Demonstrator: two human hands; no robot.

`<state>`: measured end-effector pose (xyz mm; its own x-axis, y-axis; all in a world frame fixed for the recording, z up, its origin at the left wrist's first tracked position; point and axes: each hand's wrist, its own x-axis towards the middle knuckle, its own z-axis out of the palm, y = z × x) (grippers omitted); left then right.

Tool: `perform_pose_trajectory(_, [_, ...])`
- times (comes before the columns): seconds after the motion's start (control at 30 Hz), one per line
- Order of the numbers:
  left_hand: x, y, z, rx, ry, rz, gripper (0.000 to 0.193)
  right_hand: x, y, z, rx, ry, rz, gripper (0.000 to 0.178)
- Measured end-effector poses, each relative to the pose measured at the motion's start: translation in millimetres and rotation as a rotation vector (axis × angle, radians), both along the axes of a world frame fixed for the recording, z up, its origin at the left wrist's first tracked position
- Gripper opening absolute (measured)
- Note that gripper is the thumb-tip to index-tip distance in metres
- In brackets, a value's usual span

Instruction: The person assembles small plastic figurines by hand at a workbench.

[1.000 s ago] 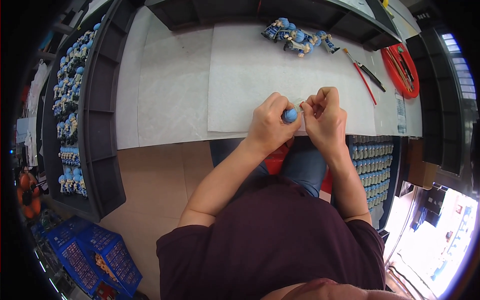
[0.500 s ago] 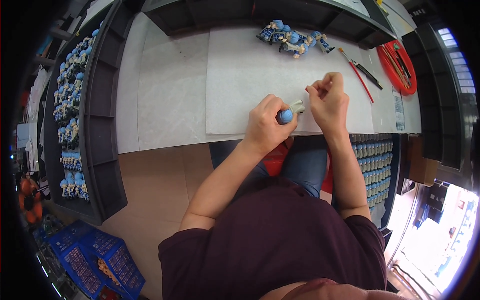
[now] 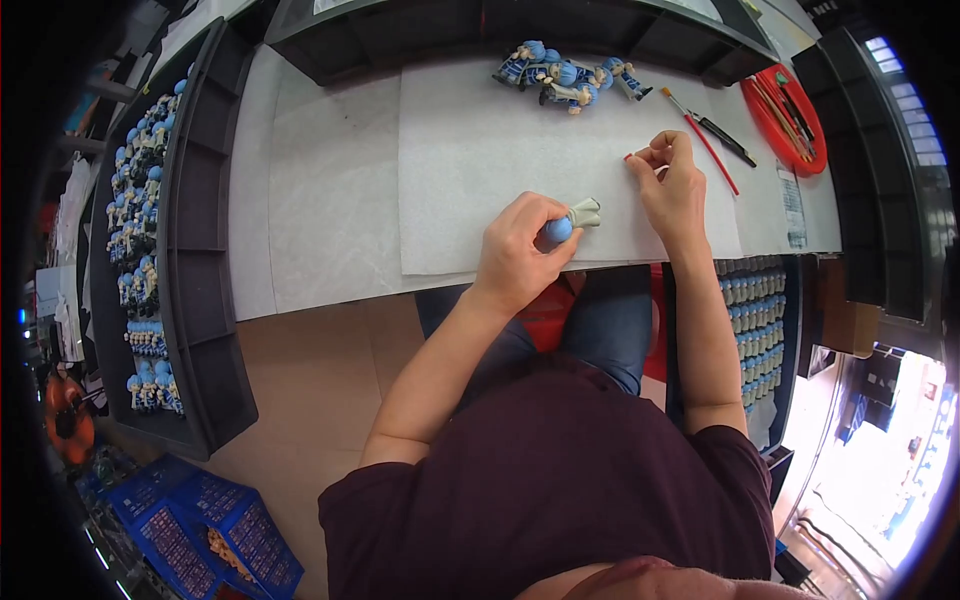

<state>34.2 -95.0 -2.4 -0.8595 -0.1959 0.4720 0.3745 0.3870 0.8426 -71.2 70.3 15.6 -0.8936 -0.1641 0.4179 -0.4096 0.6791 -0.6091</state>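
Note:
My left hand (image 3: pixel 520 250) is closed around a small figurine (image 3: pixel 585 212) with a round blue head and a pale cream body. The figurine lies tilted in my grip just above the white paper (image 3: pixel 480 140), its body pointing right, away from my palm. To the right, my right hand (image 3: pixel 672 190) hovers over the paper with thumb and fingers pinched together. A tiny red spot (image 3: pixel 628 157) shows at those fingertips; its kind is too small to make out. The two hands are apart.
Several painted blue-haired figurines (image 3: pixel 570 75) lie at the paper's far edge. Right of them are a red-handled brush (image 3: pixel 715 160), a black pen-like tool (image 3: pixel 728 141) and a red tray (image 3: pixel 820 140) of tools. Black crates (image 3: pixel 210 280) full of figurines flank me; another (image 3: pixel 400 45) stands behind.
My left hand has shifted slightly left, and more of the figurine's body now shows. My right hand has moved a little right, away from it. The whole view has tilted slightly.

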Motion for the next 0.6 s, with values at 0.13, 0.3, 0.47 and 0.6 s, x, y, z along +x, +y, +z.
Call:
perform_pose_trajectory(0.13, [-3, -7, 0, -0.031, 0.124, -0.035, 0.028, 22, 0, 20, -0.023, -0.005, 0.068, 0.031])
perform_pose_trajectory(0.3, [-3, -6, 1, -0.019, 0.061, -0.144, 0.044, 54, 2, 40, -0.163, -0.365, 0.562, 0.032])
perform_pose_trajectory(0.47, [-5, 12, -8, -0.029, -0.012, -0.145, 0.047, 60, 31, 12, -0.257, -0.130, 0.484, 0.032])
perform_pose_trajectory(0.6, [4, 7, -8, -0.020, -0.079, -0.066, 0.046, 65, 103, 16, -0.351, -0.037, 0.177, 0.035])
